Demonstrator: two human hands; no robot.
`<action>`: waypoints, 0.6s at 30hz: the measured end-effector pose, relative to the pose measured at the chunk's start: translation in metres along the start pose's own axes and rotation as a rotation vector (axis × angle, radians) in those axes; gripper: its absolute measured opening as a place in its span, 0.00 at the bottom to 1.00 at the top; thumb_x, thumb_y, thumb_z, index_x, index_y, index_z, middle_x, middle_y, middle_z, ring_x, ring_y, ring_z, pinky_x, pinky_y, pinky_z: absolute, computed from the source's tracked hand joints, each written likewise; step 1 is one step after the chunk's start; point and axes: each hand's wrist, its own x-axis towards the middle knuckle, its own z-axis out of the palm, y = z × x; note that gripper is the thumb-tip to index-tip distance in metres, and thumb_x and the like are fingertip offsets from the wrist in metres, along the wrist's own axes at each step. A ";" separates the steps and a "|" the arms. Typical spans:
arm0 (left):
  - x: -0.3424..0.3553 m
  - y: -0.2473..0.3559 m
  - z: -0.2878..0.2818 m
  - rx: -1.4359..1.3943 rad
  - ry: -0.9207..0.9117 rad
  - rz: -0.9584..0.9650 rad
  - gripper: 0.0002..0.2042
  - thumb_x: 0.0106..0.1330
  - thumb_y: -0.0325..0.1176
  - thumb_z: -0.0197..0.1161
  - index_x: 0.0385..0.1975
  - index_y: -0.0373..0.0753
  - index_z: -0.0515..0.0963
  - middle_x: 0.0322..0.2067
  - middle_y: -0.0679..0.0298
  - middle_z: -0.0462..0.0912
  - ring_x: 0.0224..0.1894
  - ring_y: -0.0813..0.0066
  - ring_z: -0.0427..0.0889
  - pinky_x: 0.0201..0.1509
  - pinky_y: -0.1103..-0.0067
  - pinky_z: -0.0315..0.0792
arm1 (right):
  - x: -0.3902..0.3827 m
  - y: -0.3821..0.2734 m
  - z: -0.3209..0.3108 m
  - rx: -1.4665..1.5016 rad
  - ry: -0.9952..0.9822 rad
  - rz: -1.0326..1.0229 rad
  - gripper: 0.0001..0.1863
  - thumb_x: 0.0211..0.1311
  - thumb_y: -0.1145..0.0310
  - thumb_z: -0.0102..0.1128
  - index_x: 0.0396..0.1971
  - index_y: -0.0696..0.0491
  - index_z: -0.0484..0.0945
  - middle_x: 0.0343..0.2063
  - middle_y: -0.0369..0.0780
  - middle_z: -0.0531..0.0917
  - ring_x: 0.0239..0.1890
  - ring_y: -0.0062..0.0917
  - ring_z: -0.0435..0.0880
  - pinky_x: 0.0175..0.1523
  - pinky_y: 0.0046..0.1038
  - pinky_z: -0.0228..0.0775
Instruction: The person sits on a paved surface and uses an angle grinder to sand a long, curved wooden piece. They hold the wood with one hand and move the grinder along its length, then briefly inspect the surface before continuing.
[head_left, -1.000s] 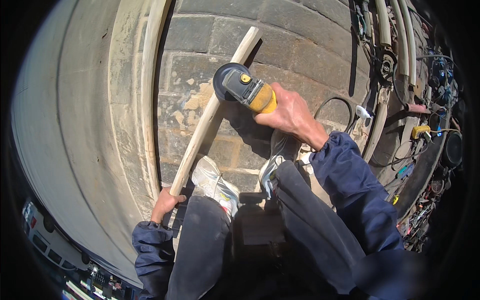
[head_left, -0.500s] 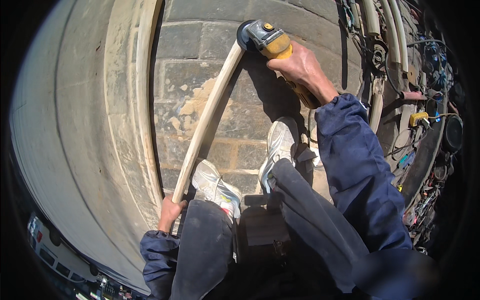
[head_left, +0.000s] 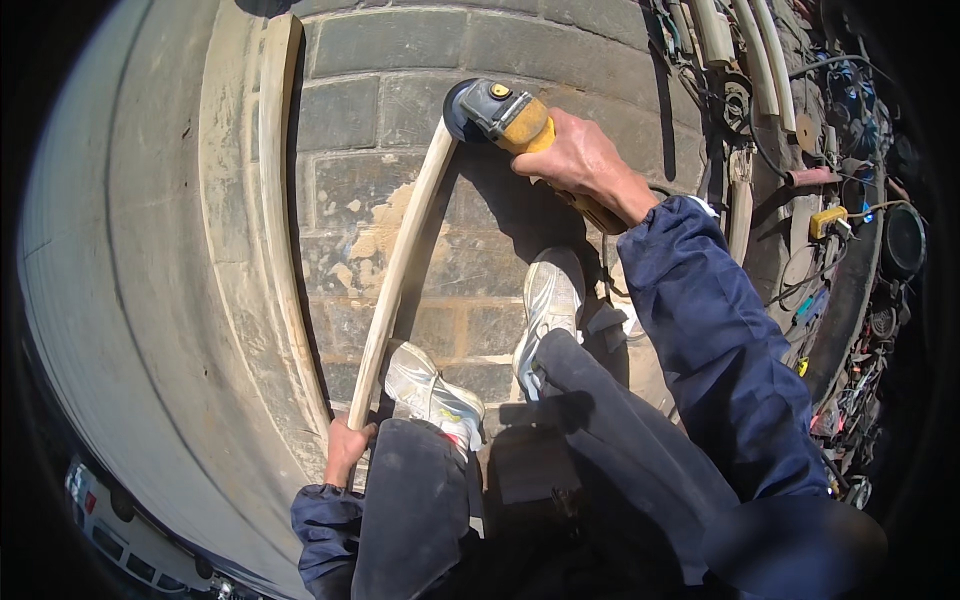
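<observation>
My right hand (head_left: 585,160) is wrapped round the body of a yellow and grey angle grinder (head_left: 525,122). At its front, the grinder's round disc (head_left: 460,110) meets the far end of a pale wooden pole (head_left: 405,265); contact or a hair's gap I cannot tell. The pole slants toward me, its near end beside my left knee. There my left hand (head_left: 347,442) is closed around it, the fingers partly hidden. Left of this pole lies a second long, slightly bent wooden pole (head_left: 275,200).
My shoes (head_left: 550,300) stand on stone paving (head_left: 340,112), right of the held pole. On the right are more pale poles (head_left: 757,60), a yellow socket block (head_left: 826,220), cables and scattered tools. A parked vehicle (head_left: 125,545) shows at lower left.
The whole view has shifted, so most things sit lower and slightly left; the second pole's far end now shows. Both hands keep their grips, and the disc stays at the pole's far end.
</observation>
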 end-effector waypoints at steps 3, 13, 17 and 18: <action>-0.003 -0.004 -0.005 -0.005 -0.014 -0.015 0.12 0.62 0.33 0.81 0.34 0.29 0.88 0.26 0.60 0.89 0.28 0.70 0.86 0.35 0.69 0.79 | -0.024 0.003 0.022 -0.162 -0.082 -0.143 0.39 0.51 0.46 0.81 0.55 0.62 0.85 0.44 0.55 0.94 0.48 0.49 0.95 0.57 0.45 0.86; -0.001 0.003 -0.005 -0.007 -0.012 -0.001 0.12 0.63 0.34 0.80 0.31 0.30 0.87 0.25 0.61 0.89 0.27 0.72 0.85 0.34 0.70 0.78 | -0.018 0.008 0.026 -0.096 -0.043 -0.089 0.38 0.52 0.48 0.82 0.57 0.61 0.85 0.45 0.54 0.94 0.49 0.47 0.95 0.59 0.43 0.85; 0.000 0.008 -0.004 -0.013 -0.022 -0.006 0.12 0.61 0.34 0.80 0.31 0.30 0.86 0.24 0.60 0.88 0.27 0.72 0.86 0.34 0.69 0.78 | -0.013 0.011 0.020 0.045 0.008 -0.041 0.40 0.52 0.44 0.80 0.54 0.63 0.85 0.43 0.59 0.94 0.48 0.54 0.96 0.55 0.48 0.87; -0.001 0.010 -0.004 -0.018 -0.027 -0.014 0.13 0.61 0.34 0.80 0.31 0.30 0.86 0.25 0.60 0.88 0.27 0.72 0.85 0.35 0.69 0.78 | -0.008 0.007 0.015 0.081 0.007 0.001 0.39 0.52 0.44 0.80 0.53 0.64 0.85 0.42 0.59 0.94 0.46 0.53 0.96 0.53 0.47 0.87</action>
